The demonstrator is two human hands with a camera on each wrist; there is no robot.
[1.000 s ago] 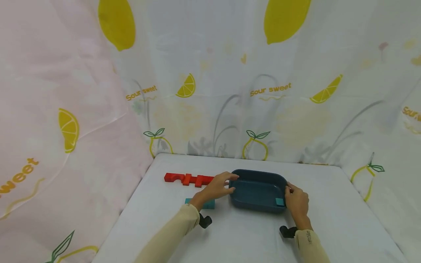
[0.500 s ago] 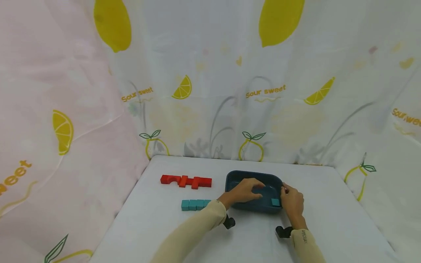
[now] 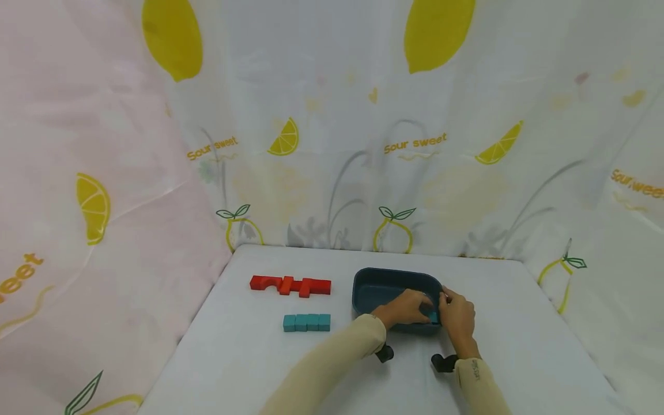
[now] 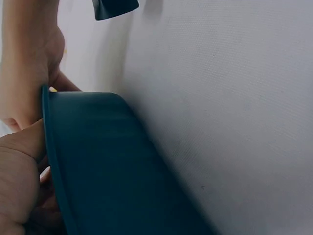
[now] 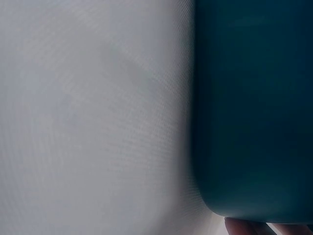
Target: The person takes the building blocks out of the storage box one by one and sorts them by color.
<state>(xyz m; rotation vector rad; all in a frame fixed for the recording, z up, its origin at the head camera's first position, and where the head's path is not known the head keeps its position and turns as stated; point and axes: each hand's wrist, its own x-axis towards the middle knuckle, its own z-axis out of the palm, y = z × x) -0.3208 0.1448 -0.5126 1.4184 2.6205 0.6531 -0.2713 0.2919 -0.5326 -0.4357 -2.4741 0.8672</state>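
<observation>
A dark blue rectangular tub (image 3: pixel 370 293) stands on the white table. My right hand (image 3: pixel 457 316) grips its right rim, and some of those fingertips (image 5: pixel 244 227) show under the tub's wall in the right wrist view. My left hand (image 3: pixel 406 307) reaches over the near rim into the tub's right end, fingers bent. Its thumb and fingertips are right at a small teal block (image 3: pixel 433 316), partly hidden by them; I cannot tell whether they pinch it. In the left wrist view the tub's outer wall (image 4: pixel 107 161) hides the block.
To the left, several teal blocks (image 3: pixel 307 323) form a tight row. Behind them red blocks (image 3: pixel 290 286), one arched, lie end to end. A lemon-print curtain (image 3: pixel 321 190) hangs behind the table (image 3: pixel 249 369). Black wrist cameras (image 3: pixel 443 363) sit under both sleeves.
My left hand has moved right, from the tub's left side across to the teal block at its right end, uncovering the teal row. My right hand stays on the rim.
</observation>
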